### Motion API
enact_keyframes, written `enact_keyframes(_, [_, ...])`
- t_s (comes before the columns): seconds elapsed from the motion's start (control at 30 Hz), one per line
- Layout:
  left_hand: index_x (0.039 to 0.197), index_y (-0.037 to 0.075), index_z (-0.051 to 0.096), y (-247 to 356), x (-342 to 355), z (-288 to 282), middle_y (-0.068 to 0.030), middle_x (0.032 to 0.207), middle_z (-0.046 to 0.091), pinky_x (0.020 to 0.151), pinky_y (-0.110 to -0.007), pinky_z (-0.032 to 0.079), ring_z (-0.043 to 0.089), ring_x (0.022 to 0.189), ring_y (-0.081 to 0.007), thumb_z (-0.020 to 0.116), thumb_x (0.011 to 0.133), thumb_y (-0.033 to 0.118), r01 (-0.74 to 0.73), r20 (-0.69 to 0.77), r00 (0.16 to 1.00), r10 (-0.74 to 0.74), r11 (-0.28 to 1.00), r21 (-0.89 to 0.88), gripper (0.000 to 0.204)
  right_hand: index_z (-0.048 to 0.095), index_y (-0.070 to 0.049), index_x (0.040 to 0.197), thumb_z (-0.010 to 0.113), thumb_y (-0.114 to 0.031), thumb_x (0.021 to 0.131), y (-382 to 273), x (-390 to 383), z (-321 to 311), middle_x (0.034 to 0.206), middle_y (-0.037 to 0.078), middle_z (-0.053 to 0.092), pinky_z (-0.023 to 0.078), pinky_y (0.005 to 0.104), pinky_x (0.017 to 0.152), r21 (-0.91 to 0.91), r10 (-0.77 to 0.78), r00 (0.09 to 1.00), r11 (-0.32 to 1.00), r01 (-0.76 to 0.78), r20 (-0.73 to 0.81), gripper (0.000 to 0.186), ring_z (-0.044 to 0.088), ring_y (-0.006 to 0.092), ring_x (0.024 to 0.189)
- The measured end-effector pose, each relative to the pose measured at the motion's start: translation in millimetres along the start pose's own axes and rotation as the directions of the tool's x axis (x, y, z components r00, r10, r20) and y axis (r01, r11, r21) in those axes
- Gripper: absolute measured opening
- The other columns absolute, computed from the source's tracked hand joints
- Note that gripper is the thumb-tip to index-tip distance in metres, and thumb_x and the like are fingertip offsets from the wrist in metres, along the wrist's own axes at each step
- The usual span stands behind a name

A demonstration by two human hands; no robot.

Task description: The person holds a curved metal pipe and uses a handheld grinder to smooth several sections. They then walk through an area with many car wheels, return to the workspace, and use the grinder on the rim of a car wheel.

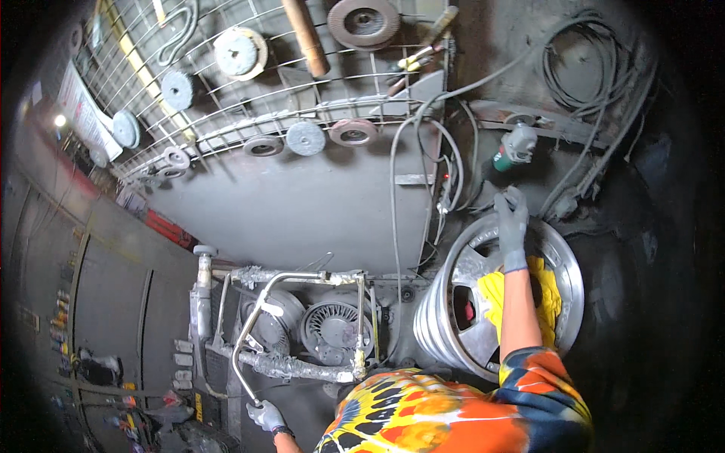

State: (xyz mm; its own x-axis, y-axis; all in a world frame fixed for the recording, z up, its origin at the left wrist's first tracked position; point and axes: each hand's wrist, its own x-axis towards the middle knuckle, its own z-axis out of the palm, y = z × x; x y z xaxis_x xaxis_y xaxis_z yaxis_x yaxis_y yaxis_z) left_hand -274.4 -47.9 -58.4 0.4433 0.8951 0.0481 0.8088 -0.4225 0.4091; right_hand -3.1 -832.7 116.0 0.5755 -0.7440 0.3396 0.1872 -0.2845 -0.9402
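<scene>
My left hand (266,416), in a grey glove, is closed around the lower end of a bent, silver tube frame (249,330). The frame leans over a metal stand on the left. My right hand (512,219), also gloved, reaches over a large silver wheel rim (570,272). Its fingers are curled just below an angle grinder (516,147) with a green body; whatever they hold is hidden. A yellow cloth (492,296) lies in the wheel rim, partly under my right forearm.
Abrasive discs (306,138) hang on a wire grid (226,98) above a grey panel (302,204). A coiled cable (581,64) hangs at the upper right, with loose cords running down toward the rim. Two dusty round wheels (332,331) sit behind the metal stand (202,302).
</scene>
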Motion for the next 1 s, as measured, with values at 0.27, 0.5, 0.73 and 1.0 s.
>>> enact_keyframes(0.27, [0.151,-0.006,0.054,-41.0,-90.1,7.7,-0.0338,0.138,0.066,0.110,-0.054,0.056,0.067,0.127,-0.0508,0.073,0.095,0.019,0.505,-0.037,0.849,-0.528,0.829,-0.238,0.065,0.054,0.006,0.147,0.083,-0.023,0.099,10.3,-3.4,-14.6,0.136,0.013,0.065,0.050,0.0363,0.110,-0.149,0.060,0.990,0.986,-0.079,-0.126,0.063,0.061,0.0223,0.125])
enact_keyframes(0.5, [0.139,-0.001,0.064,-52.2,-134.4,36.8,-0.0316,0.127,0.071,0.105,-0.054,0.057,0.070,0.120,-0.0480,0.071,0.096,0.019,0.280,0.347,0.890,-0.295,0.955,0.094,0.048,0.049,0.006,0.150,0.093,-0.024,0.090,17.9,49.4,4.4,0.147,0.019,0.058,0.042,0.0421,0.119,0.008,-0.073,0.990,0.997,0.075,-0.123,0.081,0.053,0.0277,0.138])
enact_keyframes(0.73, [0.126,0.003,0.074,-83.4,-109.2,65.6,-0.0295,0.115,0.075,0.100,-0.054,0.057,0.073,0.113,-0.0451,0.069,0.097,0.020,-0.215,0.587,0.807,0.073,0.961,0.176,0.034,0.055,0.003,0.147,0.098,-0.019,0.083,26.5,99.1,30.4,0.143,0.014,0.063,0.045,0.0418,0.116,0.064,-0.108,0.991,0.992,0.113,-0.084,0.080,0.058,0.0245,0.132])
enact_keyframes(1.0, [0.103,0.002,0.080,-78.2,-145.9,66.1,-0.0245,0.096,0.079,0.093,-0.050,0.059,0.076,0.096,-0.0430,0.068,0.096,0.028,-0.334,0.336,0.880,0.335,0.940,-0.063,0.030,0.070,-0.008,0.136,0.091,-0.006,0.087,27.8,143.7,30.7,0.128,0.004,0.074,0.058,0.0393,0.090,0.266,0.236,0.972,0.936,-0.229,0.008,0.053,0.070,0.0197,0.111])
